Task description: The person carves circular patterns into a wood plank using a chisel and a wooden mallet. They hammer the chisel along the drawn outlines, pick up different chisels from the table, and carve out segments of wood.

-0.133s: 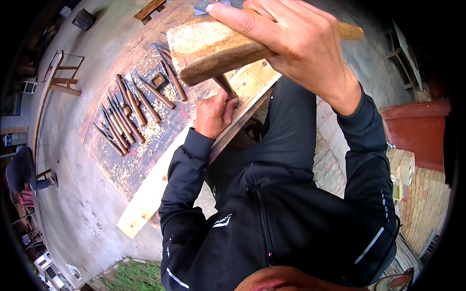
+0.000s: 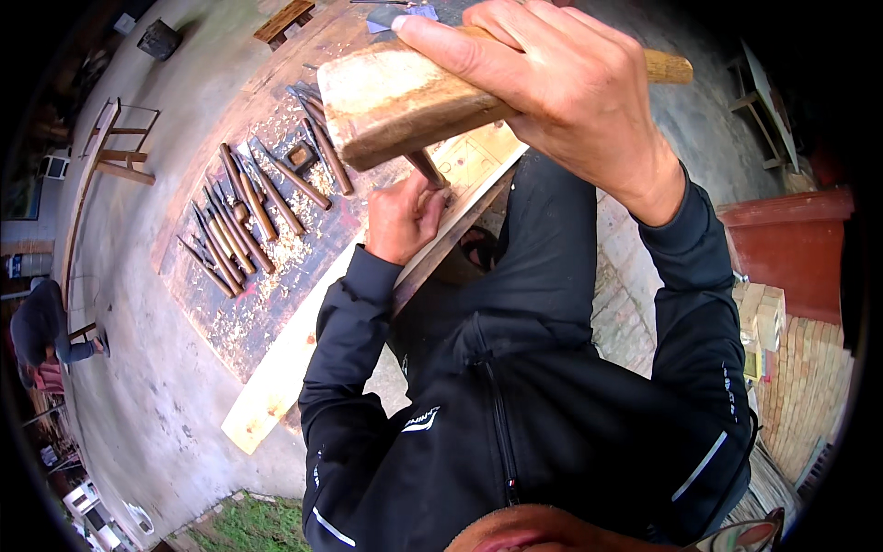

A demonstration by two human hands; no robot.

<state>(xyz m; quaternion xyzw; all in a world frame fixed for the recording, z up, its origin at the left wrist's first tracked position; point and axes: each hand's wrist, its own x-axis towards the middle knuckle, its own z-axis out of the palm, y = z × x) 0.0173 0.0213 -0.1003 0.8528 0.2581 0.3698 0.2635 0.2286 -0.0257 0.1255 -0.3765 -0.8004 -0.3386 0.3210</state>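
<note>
In my right hand (image 2: 584, 97) is a wooden mallet (image 2: 405, 97), its fingers wrapped around it where the block meets the handle. The mallet's block hangs above my left hand (image 2: 397, 219), which is closed around a chisel (image 2: 424, 166) with a dark wooden handle. The mallet hides the top of that handle, and my fist covers the blade. Beneath this fist lies a long pale board (image 2: 294, 359) with pencil lines drawn near its far end. Whether mallet and chisel touch, I cannot tell.
Left of the board, several wood-handled carving tools (image 2: 260, 204) lie in a row on a dark worktable (image 2: 198, 285) strewn with shavings. A small dark square block (image 2: 300, 155) sits among them. A bent-over person (image 2: 41, 327) is at the far left, near a wooden bench (image 2: 124, 155).
The mallet has dropped slightly and shifted a touch to the right. My left hand has moved a little to the left.
</note>
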